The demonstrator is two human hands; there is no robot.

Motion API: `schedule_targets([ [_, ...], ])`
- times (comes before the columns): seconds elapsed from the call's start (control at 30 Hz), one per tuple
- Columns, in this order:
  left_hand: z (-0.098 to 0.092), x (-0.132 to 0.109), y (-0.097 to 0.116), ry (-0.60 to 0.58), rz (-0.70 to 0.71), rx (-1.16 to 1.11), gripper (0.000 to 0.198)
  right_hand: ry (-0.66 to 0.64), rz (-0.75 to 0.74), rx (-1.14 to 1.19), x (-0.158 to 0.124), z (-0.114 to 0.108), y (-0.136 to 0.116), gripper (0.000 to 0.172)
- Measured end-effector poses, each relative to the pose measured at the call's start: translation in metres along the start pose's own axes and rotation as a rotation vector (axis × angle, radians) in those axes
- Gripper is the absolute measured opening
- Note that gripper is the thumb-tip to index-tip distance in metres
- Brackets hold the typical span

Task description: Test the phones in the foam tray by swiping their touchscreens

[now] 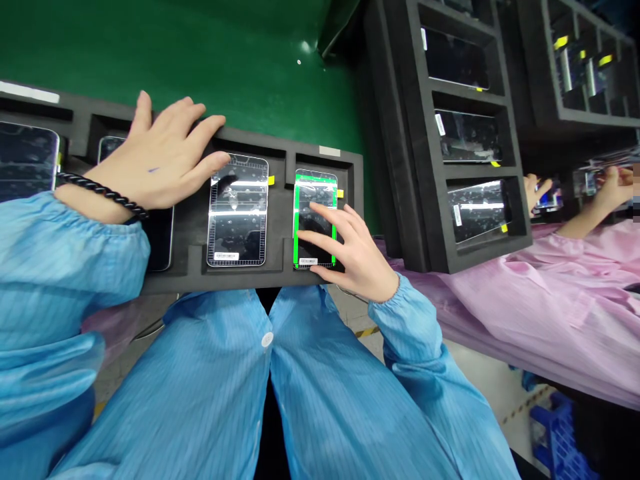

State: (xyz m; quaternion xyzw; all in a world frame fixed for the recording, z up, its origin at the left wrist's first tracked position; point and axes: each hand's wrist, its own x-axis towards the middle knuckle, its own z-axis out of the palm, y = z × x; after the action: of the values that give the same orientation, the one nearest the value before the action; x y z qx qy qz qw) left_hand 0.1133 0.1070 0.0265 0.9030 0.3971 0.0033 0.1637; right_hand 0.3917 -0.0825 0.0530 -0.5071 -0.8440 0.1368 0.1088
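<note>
blue sleeves [60,267], right hand [347,250] on green-edged phone [314,190]

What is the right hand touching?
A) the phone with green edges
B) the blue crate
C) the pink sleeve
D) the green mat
A: the right hand has its fingers on the phone with green edges, which lies in the black foam tray.
</note>
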Motion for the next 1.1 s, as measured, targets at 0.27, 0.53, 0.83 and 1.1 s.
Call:
schedule_targets([
  [0.27, 0.0, 0.0, 0.001, 0.028, -0.017, 0.003, 0.084, -0.126, 0.006, -0.121, 0.026, -0.012, -0.002, 0.096],
  [0.53, -0.002, 0.0, 0.005, 0.018, -0.027, 0.002, 0.087, 0.017, -0.005, -0.139, 0.02, -0.01, 0.003, 0.074],
  [0.83, 0.0, 0.0, 0.0, 0.018, -0.017, -0.008, 0.086, 0.068, -0.093, -0.028, 0.006, 0.009, 0.0, 0.028],
  [1.1, 0.0, 0.001, -0.002, 0.004, -0.022, -0.045, 0.09, 0.098, -0.141, 0.052, -0.001, 0.008, 0.0, 0.026],
])
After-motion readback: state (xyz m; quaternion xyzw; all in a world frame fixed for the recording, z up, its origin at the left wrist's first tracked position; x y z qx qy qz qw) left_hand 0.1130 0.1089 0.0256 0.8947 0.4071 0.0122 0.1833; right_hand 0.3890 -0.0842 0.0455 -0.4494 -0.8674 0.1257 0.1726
